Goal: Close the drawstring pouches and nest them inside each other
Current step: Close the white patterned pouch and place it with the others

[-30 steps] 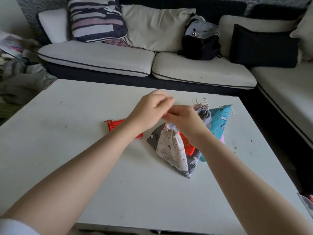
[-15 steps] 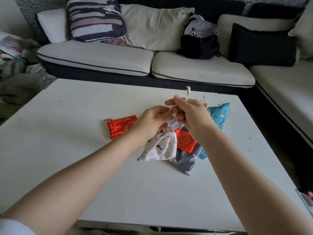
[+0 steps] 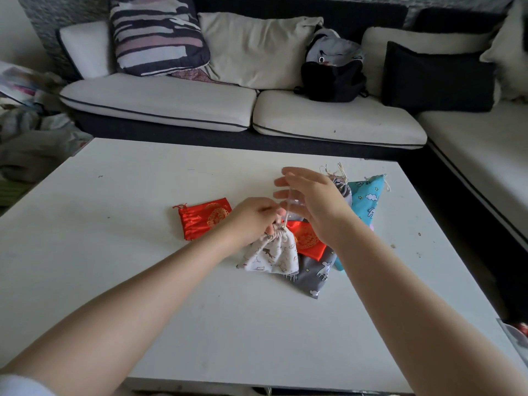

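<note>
A white printed pouch (image 3: 271, 255) lies on the white table (image 3: 114, 252), its neck gathered tight. My left hand (image 3: 251, 218) grips that neck. My right hand (image 3: 314, 204) hovers just above and to the right with its fingers spread; the pouch's thin cord (image 3: 288, 204) runs up from the neck to those fingers. Under and behind the white pouch lie a red pouch (image 3: 308, 238), a grey printed pouch (image 3: 317, 272) and a blue cloud-print pouch (image 3: 368, 201). Another red pouch (image 3: 203, 217) lies apart to the left.
A second grey pouch (image 3: 341, 187) with loose cords peeks out behind my right hand. A sofa (image 3: 328, 121) with cushions and a black backpack (image 3: 333, 72) stands beyond the table's far edge. Clothes are heaped at the left (image 3: 31, 132).
My right hand pulled the cord up, then spread its fingers. The white pouch has dropped from hanging upright to lying on the table, neck cinched in my left hand.
</note>
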